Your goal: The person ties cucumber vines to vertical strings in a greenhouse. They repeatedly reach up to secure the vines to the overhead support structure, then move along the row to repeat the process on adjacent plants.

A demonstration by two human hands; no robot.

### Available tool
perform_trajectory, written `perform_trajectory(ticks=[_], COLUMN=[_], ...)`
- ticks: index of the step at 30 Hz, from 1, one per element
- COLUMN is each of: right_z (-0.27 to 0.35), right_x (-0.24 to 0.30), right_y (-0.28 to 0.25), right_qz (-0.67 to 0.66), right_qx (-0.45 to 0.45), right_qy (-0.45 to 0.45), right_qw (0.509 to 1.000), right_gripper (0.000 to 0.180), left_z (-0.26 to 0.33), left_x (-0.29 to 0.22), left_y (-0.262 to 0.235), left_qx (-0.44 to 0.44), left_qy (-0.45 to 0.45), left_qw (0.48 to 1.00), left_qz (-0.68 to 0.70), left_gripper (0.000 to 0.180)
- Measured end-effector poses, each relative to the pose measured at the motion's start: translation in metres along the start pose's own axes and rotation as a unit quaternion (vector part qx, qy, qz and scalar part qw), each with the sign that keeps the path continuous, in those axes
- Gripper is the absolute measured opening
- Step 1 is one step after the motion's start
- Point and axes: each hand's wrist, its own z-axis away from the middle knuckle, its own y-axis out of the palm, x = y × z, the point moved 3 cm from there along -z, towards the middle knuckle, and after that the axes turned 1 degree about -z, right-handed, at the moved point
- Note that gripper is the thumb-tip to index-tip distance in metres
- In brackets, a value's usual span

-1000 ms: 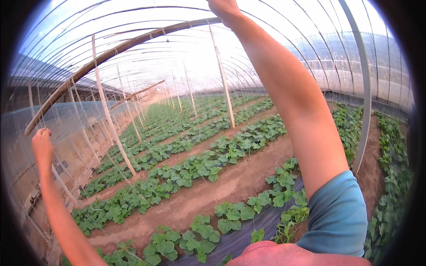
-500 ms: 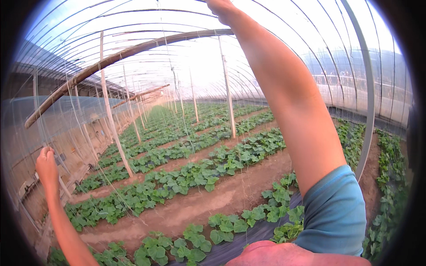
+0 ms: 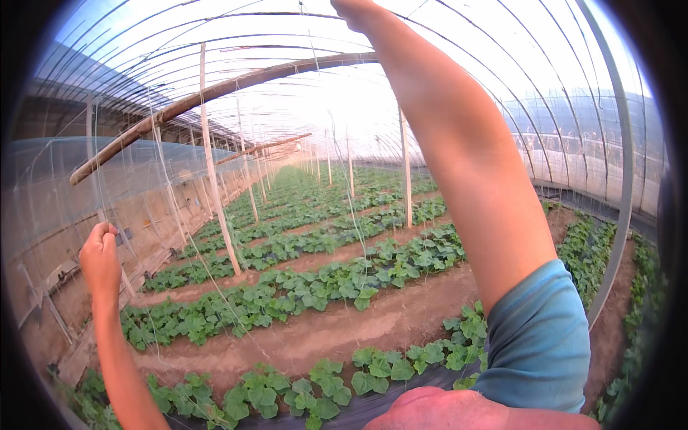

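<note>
My left hand (image 3: 100, 259) is raised at the left, its fingers curled together in a pinch. Whatever lies between them is too small to make out; thin strings hang close by. At the upper edge, my right hand (image 3: 355, 13) reaches overhead on a stretched arm, with its fingers cut off by the picture. A thin hanging string (image 3: 356, 223) drops between my arms toward the plants. Low green leafy vine plants (image 3: 322, 292) grow in rows below both hands.
A thick wooden pole (image 3: 228, 87) slants overhead. Upright posts (image 3: 217, 179) stand among the rows, and a pale curved metal pipe (image 3: 625, 158) rises at the right. Bare soil paths (image 3: 373, 321) separate the rows. Dark plastic film (image 3: 358, 403) lies beneath the nearest plants.
The scene has shifted rightward in my view as my head turned left. My left hand appears slightly farther right and still closed; my right arm stays raised overhead.
</note>
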Motion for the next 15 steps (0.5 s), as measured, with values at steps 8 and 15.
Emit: perform_trajectory(ticks=[8,15], right_z=[0.035,0.109], right_x=[0.034,-0.003], right_y=[0.113,0.068], right_qz=[-0.125,-0.083], right_qx=[0.11,0.035], right_qy=[-0.024,-0.16], right_qw=[0.986,0.983], right_gripper=[0.072,0.077], left_z=[-0.012,-0.056], left_x=[-0.006,0.015], left_y=[0.036,0.054], left_qx=[0.001,0.012], left_qy=[0.014,0.041], left_qw=[0.998,0.991], left_qz=[-0.06,-0.128], left_gripper=[0.03,0.033])
